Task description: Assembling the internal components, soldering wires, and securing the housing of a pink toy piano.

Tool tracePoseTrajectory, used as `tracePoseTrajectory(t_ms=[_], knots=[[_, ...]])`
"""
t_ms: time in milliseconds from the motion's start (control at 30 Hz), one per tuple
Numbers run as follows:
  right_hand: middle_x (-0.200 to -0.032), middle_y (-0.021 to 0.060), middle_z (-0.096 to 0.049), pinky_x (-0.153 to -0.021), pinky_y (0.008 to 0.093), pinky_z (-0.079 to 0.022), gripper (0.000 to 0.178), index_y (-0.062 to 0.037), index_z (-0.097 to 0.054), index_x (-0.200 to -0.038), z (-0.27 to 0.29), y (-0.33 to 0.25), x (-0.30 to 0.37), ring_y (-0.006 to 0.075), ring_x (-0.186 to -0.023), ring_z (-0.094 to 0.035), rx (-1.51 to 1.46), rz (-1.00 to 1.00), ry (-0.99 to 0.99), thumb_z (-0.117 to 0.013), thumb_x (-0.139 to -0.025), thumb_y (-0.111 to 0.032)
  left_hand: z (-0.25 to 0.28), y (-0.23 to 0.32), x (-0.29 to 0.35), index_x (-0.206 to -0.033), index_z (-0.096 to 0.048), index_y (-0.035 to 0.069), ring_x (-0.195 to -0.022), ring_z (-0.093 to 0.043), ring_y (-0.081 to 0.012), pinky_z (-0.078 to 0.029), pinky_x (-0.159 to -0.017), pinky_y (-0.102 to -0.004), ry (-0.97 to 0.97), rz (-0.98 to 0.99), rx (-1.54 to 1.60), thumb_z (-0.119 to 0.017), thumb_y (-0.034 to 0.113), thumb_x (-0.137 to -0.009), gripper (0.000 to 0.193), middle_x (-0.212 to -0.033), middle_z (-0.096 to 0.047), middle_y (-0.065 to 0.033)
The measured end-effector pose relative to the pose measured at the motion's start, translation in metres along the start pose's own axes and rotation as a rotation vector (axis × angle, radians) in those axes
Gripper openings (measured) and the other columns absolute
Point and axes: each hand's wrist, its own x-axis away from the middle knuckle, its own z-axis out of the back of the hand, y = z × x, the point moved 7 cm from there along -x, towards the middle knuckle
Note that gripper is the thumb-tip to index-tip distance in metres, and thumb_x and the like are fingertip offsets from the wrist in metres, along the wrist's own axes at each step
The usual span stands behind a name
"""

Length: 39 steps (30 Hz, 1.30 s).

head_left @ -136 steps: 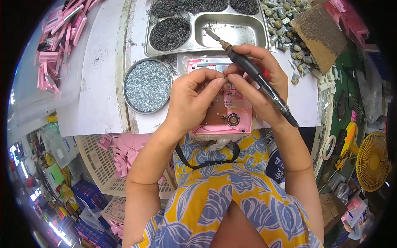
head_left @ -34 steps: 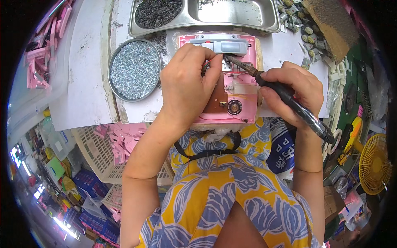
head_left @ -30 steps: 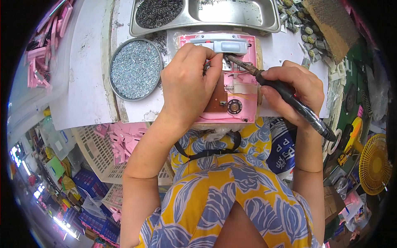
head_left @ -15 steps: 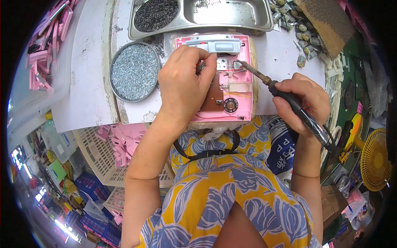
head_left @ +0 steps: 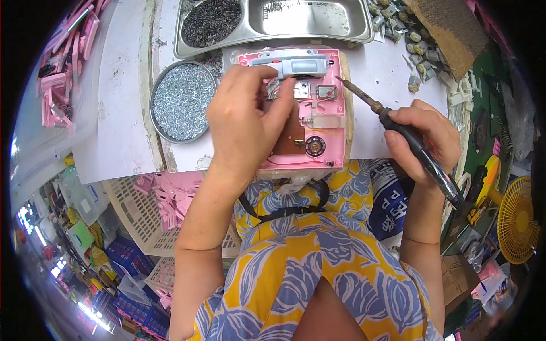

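Note:
A pink plastic housing lies open-side up before me, with a brown circuit board, a small round speaker and a small motor inside. Along its far side sits a light blue plastic part. Over the housing's left half is my left hand; its thumb and forefinger are apart, near thin wires, and the other fingers are hidden. My right hand is closed round the black handle of a soldering iron. The iron's tip is by the housing's far right corner, beyond the motor.
Left of the housing stands a round dish of screws. A metal tray with dark springs is at the back. Several loose motors lie at the far right. A yellow fan and a crate of pink parts flank me.
My left thumb and forefinger have parted from their pinch. The soldering iron has lifted off the motor and shifted up and to the right. The housing has slid slightly left.

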Motion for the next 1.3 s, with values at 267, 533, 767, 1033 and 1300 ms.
tracePoseTrajectory(t_ms=[267,533,767,1033,1300], knots=[[-0.068,0.0059,-0.062,-0.049,0.0261,-0.036,0.027,0.0001,-0.070,-0.099,0.021,0.004,0.016,0.0135,-0.055,-0.053,-0.056,-0.094,0.104,-0.081,-0.075,-0.005,0.026,0.018,0.002,-0.095,-0.068,0.003,-0.064,-0.060,-0.0209,-0.046,-0.055,-0.0313,-0.036,-0.106,-0.006,-0.080,0.004,-0.078,0.021,-0.083,-0.062,-0.0083],[-0.063,0.0044,-0.056,-0.047,0.0275,-0.033,0.027,-0.0007,-0.071,-0.098,0.020,-0.003,0.014,0.0137,-0.052,-0.051,-0.016,-0.030,0.078,-0.083,-0.074,-0.007,-0.026,0.055,0.022,-0.089,-0.068,0.010,-0.081,-0.058,-0.0243,-0.042,-0.071,-0.0394,-0.357,-0.392,-0.064,-0.079,0.015,-0.075,0.018,-0.089,-0.059,-0.0044],[-0.069,0.0072,-0.061,-0.050,0.0257,-0.035,0.031,-0.0004,-0.071,-0.102,0.024,0.002,0.022,0.0137,-0.056,-0.054,-0.021,-0.083,0.062,-0.083,-0.074,-0.005,-0.024,0.051,0.026,-0.095,-0.070,0.004,-0.078,-0.066,-0.0242,-0.051,-0.067,-0.0358,-0.473,-0.323,0.087,-0.077,0.003,-0.081,0.016,-0.089,-0.066,-0.0059],[-0.108,0.0130,-0.072,-0.074,0.0290,-0.056,0.051,-0.0027,-0.066,-0.125,-0.056,-0.012,0.013,0.0211,-0.083,-0.070,-0.216,-0.112,0.136,-0.080,-0.077,0.004,-0.031,0.005,0.032,-0.098,-0.070,-0.003,-0.078,-0.070,-0.0088,-0.056,-0.068,-0.0219,-0.650,0.427,0.546,-0.071,0.000,-0.094,0.005,-0.090,-0.072,-0.0044],[-0.089,0.0092,-0.067,-0.060,0.0254,-0.045,0.038,0.0039,-0.067,-0.117,-0.009,0.000,0.031,0.0122,-0.069,-0.058,-0.291,-0.171,0.212,-0.077,-0.081,-0.002,-0.026,0.021,0.028,-0.097,-0.069,0.001,-0.079,-0.066,-0.0290,-0.054,-0.069,-0.0375,-0.537,-0.042,0.428,-0.072,0.003,-0.087,0.010,-0.091,-0.066,-0.0122]])
